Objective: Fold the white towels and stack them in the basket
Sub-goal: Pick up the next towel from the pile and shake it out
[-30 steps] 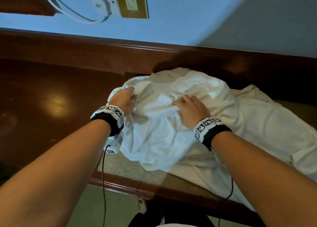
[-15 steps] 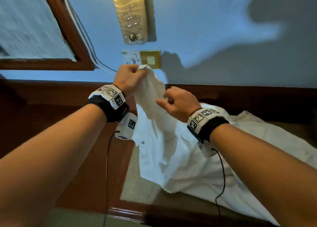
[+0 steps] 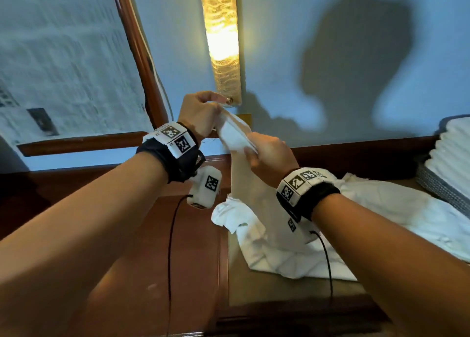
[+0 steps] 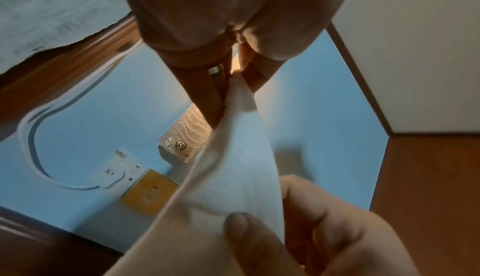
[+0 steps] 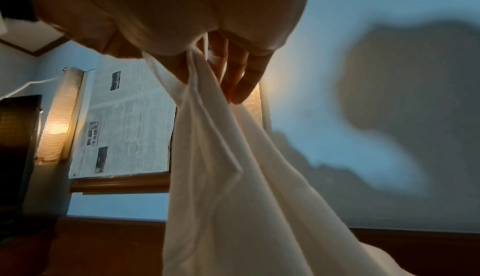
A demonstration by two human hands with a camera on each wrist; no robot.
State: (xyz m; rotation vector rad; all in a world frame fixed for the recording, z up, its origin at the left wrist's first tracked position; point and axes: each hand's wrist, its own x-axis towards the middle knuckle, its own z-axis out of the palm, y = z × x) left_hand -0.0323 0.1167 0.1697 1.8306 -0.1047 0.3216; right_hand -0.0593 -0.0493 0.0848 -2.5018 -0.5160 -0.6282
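You held a plain white towel (image 3: 256,196) before a pale blue wall (image 3: 279,44); your wristbands (image 3: 175,138) bore black-and-white checkered squares.

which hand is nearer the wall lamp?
Left. The left hand pinches the towel right at the wall lamp's lower end; the right hand grips the towel lower down, further from the lamp.
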